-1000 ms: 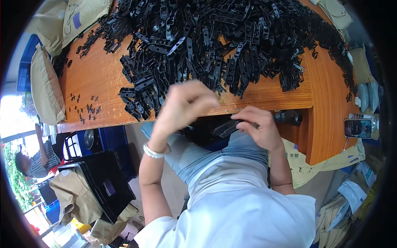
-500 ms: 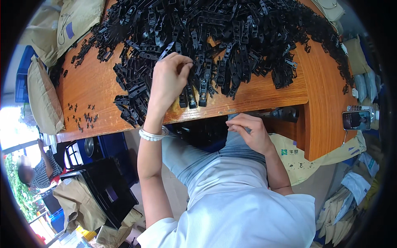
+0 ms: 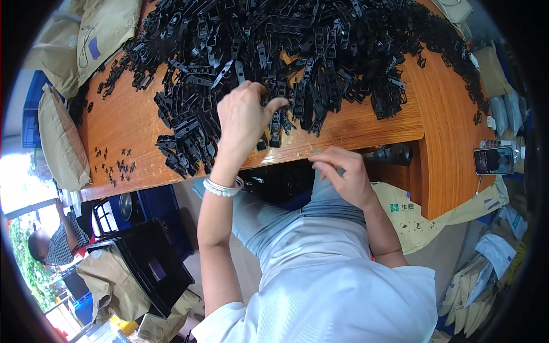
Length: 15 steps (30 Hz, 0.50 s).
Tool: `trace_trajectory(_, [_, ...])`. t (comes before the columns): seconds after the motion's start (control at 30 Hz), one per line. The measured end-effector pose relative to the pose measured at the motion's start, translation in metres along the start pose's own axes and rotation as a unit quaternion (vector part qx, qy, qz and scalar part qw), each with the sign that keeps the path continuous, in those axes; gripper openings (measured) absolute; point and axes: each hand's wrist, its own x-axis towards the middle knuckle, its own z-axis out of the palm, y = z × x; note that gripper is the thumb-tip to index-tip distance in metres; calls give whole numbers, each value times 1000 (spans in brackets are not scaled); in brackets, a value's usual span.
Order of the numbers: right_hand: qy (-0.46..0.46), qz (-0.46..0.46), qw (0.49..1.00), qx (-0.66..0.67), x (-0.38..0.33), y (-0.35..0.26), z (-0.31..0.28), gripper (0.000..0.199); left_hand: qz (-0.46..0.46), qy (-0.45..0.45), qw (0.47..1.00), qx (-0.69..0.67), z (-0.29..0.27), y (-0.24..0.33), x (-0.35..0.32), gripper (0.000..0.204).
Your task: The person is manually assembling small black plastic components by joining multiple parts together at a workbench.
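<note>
My left hand [image 3: 245, 117], with white bracelets [image 3: 223, 187] at the wrist, is over the near side of a large heap of black plastic clip-like parts [image 3: 320, 43]. Its thumb stands apart from the fingers, whose tips are partly hidden against the dark parts; I see nothing held. Several long black parts [image 3: 276, 130] lie beside the thumb, pointing toward the table's front edge. My right hand [image 3: 346, 176] hovers just off that edge, above my lap. Its thumb and index finger are pinched together, and whatever is between them is too small to make out.
Small black cross-shaped pieces [image 3: 119, 167] lie scattered on the wooden table [image 3: 394, 128] at the left. Paper sacks [image 3: 62, 137] stand along the left side. A phone [image 3: 494, 160] is propped at the right. Another person [image 3: 62, 243] is in the left background beyond black crates [image 3: 151, 266].
My left hand has shifted slightly right and toward me, and its thumb has parted from the fingers. Long parts near it have moved or been covered. My right hand has barely moved.
</note>
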Motion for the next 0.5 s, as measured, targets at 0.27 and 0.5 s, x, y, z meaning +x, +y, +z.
trace_trajectory(0.27, [216,-206,870,-392,96,-16,26,26,-41,102,983,-148,-17,-3,-39,14])
trace_trajectory(0.5, [162,-145,870,-443,117,-12,34,28,-108,180,958,-194,-48,-68,-68,10])
